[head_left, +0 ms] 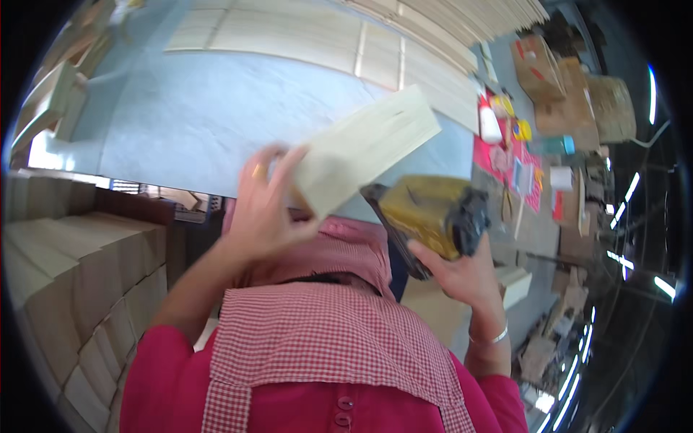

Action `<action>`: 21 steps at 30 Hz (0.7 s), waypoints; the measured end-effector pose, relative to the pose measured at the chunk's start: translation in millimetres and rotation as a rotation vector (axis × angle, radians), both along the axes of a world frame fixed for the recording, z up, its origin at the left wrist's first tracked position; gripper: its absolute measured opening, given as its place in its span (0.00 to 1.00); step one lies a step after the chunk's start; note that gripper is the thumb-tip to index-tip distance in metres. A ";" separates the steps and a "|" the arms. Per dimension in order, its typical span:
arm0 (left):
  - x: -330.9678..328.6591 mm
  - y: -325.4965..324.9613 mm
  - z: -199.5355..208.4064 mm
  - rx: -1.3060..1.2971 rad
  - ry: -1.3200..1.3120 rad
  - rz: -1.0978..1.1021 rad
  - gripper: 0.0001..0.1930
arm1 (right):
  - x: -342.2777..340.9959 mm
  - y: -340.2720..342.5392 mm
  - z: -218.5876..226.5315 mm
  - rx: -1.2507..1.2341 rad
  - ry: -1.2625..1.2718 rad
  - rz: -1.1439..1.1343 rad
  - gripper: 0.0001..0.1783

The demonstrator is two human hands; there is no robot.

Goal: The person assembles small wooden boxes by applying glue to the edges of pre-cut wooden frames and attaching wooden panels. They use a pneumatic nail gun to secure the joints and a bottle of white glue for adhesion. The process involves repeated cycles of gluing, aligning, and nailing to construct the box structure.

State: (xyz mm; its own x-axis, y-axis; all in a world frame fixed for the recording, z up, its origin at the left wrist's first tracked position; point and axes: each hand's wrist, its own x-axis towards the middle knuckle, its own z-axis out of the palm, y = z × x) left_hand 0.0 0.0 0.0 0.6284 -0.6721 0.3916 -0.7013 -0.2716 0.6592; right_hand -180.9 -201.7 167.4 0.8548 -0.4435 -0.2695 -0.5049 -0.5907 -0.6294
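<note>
A long pale wooden piece (372, 148) slants over the near edge of the table; motion blur leaves unclear whether it is a solid block or a box. My left hand (263, 206) grips its near left end, thumb below and fingers above, with a ring on one finger. On the other side, my right hand (462, 278) is wrapped around the handle of a yellow and black nail gun (426, 209). The tool's nose points left toward the wooden piece, with a small gap between them in this view.
The grey-blue table (195, 115) carries flat wooden panels (289, 36) along its far side. Stacked wooden boxes (79, 267) stand at left. A white bottle (489, 124) and small yellow containers lie on a pink cloth (533, 198) at right, near cardboard boxes (567, 94).
</note>
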 end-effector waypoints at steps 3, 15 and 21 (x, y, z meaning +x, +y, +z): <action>-22.0 55.8 3.2 0.065 0.109 0.187 0.56 | 3.4 -9.5 -3.1 0.059 -0.162 -0.097 0.18; 42.4 -67.9 9.9 -0.424 0.497 0.247 0.14 | -45.7 -54.0 24.2 -0.073 -0.032 -0.349 0.25; 153.6 -95.5 -10.1 0.106 0.344 0.119 0.31 | -76.9 -41.6 19.8 -0.022 0.156 -0.203 0.25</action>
